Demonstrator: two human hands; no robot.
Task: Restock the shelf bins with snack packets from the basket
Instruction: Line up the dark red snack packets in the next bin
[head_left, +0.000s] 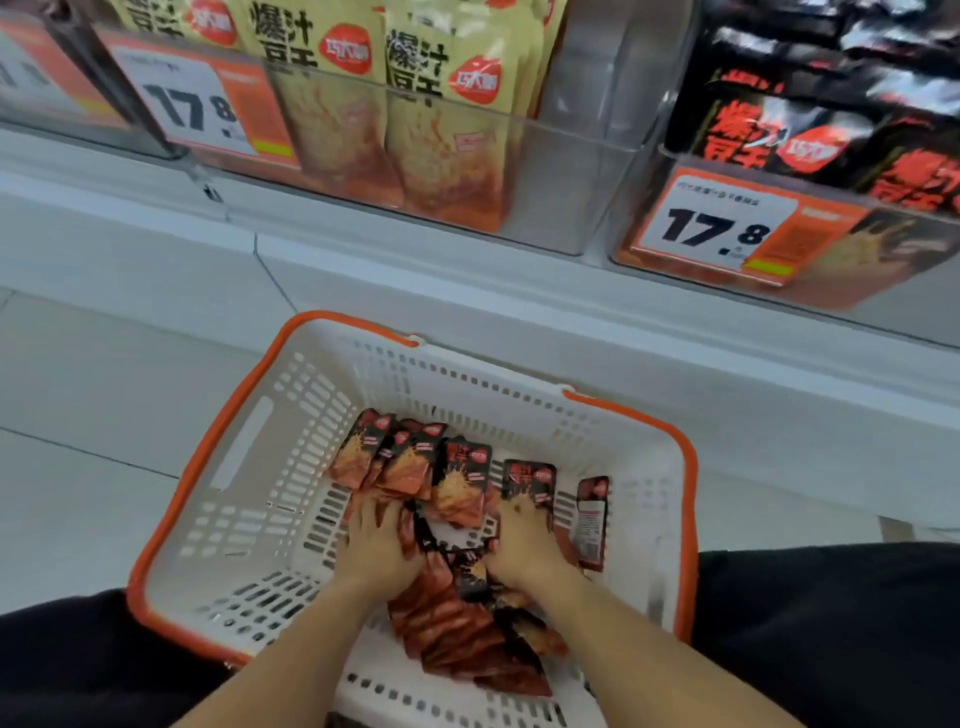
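The setting is a retail shop aisle. Clear shelf bins (561, 156) hold rows of identical yellow snack packets (447, 119) and black snack packets (779, 135), each bin fronted by an orange-and-white price label (722, 228) reading 17.8. A white shopping basket (249, 467) with orange rim sits on the tiled floor (78, 415) below.

I see a pale tiled floor (78, 415) with thin dark joints running across it. Above it stands a white shelf base (467, 291), its panels meeting at a narrow seam. Two orange price tags (727, 228) reading 17.8 hang along the shelf edge. The light looks even, probably overhead, though I can't see its source.
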